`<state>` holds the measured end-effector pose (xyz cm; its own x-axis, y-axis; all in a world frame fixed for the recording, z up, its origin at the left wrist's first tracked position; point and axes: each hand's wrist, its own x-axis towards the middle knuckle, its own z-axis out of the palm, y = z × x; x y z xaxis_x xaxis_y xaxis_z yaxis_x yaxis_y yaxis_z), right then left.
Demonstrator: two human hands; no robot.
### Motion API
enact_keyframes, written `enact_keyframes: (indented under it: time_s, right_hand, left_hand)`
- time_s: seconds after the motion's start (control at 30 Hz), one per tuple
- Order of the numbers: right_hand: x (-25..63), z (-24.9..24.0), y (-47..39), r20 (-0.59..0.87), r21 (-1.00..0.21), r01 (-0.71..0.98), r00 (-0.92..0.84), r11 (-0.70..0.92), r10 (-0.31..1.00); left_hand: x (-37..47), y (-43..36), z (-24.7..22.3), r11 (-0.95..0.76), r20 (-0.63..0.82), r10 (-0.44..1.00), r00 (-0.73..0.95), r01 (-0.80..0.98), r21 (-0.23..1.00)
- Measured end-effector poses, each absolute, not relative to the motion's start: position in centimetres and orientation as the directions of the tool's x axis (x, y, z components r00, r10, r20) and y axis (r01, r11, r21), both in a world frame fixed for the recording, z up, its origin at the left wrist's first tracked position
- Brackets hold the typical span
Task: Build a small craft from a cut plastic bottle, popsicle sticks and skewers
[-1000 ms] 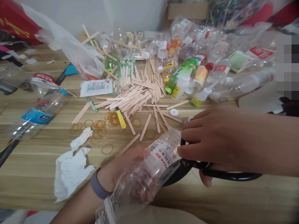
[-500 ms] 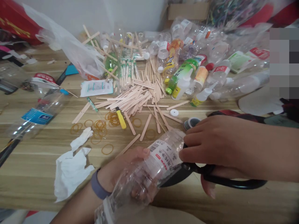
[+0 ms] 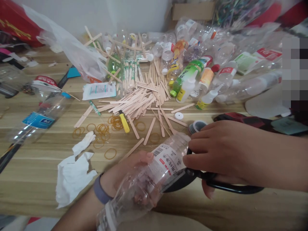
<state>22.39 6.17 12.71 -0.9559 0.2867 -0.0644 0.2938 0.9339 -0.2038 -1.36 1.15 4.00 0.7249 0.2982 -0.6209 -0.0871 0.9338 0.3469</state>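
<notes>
A clear plastic bottle point(image 3: 134, 179) with a white label lies tilted across the front of the table, its neck toward me at the bottom. My left hand point(image 3: 134, 165) is wrapped round it from behind and below; fingers show blurred through the plastic. On the right, my right hand point(image 3: 216, 150) grips the handles of black scissors point(image 3: 183, 179). Their blades lie at the label's lower right edge, against the bottle wall. Whether the blade tips are inside the plastic is hard to make out. A purple band circles my left wrist.
Craft sticks point(image 3: 137, 106), rubber bands point(image 3: 115, 123) and a yellow-handled tool point(image 3: 124, 122) lie beyond the bottle. Torn white tissue point(image 3: 72, 179) is at left, near a blue-labelled bottle point(image 3: 38, 120). Many empty bottles point(image 3: 187, 75) crowd the back right. A tape roll point(image 3: 197, 126) sits behind my right hand.
The scissor handles have drawn closer together, and my right hand's lower fingers have shifted slightly left. The bottle and my left hand stay nearly where they were.
</notes>
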Motion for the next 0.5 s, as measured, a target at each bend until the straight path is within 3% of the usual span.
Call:
enact_keyframes:
  time_s: [0.13, 0.3, 0.4, 0.5]
  right_hand:
    - [22.5, 12.4, 5.9, -0.029, -0.197, 0.307, -0.951, 0.931, 0.307]
    - [22.8, 12.0, 5.2, -0.012, -0.217, 0.341, -0.938, 0.915, 0.347]
    - [23.1, 11.5, 4.7, -0.004, -0.286, 0.361, -0.927, 0.888, 0.376]
    - [23.3, 10.8, 4.2, -0.014, -0.39, 0.382, -0.912, 0.837, 0.41]
  left_hand:
    - [-1.6, 1.0, 4.3, 0.939, -0.618, 0.282, 0.734, -0.079, 0.334]
    - [-1.7, 0.9, 4.4, 0.897, -0.565, 0.326, 0.758, -0.06, 0.438]
    - [-1.7, 1.0, 4.2, 0.898, -0.562, 0.322, 0.762, -0.057, 0.437]
    - [-1.8, 0.9, 3.6, 0.902, -0.554, 0.382, 0.74, -0.168, 0.398]
